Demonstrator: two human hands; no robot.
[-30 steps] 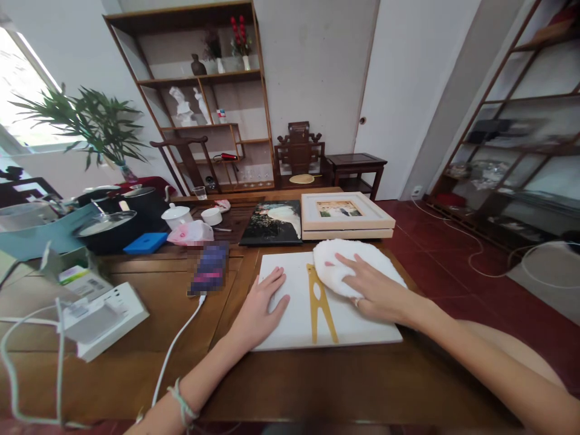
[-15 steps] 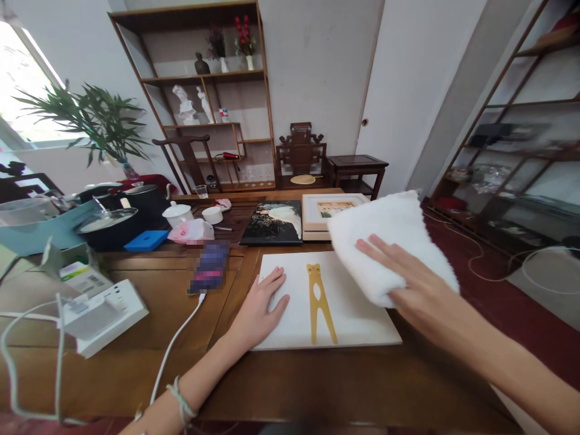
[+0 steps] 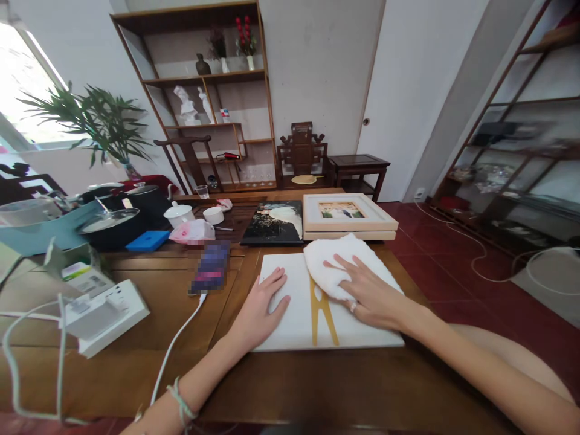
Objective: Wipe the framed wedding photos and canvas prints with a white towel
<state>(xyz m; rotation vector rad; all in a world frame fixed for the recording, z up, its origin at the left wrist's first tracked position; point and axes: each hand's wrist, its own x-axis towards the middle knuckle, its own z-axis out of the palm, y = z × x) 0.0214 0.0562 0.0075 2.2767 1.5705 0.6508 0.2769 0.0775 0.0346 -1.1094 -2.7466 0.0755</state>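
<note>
A white board (image 3: 285,326) lies flat on the wooden table, with a yellow bear-shaped figure (image 3: 316,317) on its face. My left hand (image 3: 263,305) rests on the board's left part, palm down and fingers stretched, holding nothing. My right hand (image 3: 365,287) has a white cloth (image 3: 330,257) under its fingers and presses it onto the board's upper right. The cloth covers the upper end of the yellow figure. A ring shows on a right finger.
Behind the board are a dark photo panel (image 3: 274,223) and a pale framed picture (image 3: 348,217). To the left lie a phone (image 3: 209,269) with a white cable, an opened white box (image 3: 111,320), a blue box (image 3: 147,241) and a black pan (image 3: 109,222).
My right hand has brought the cloth down and left from above the board's right side onto its surface. The framed picture is now uncovered. My left hand stays put.
</note>
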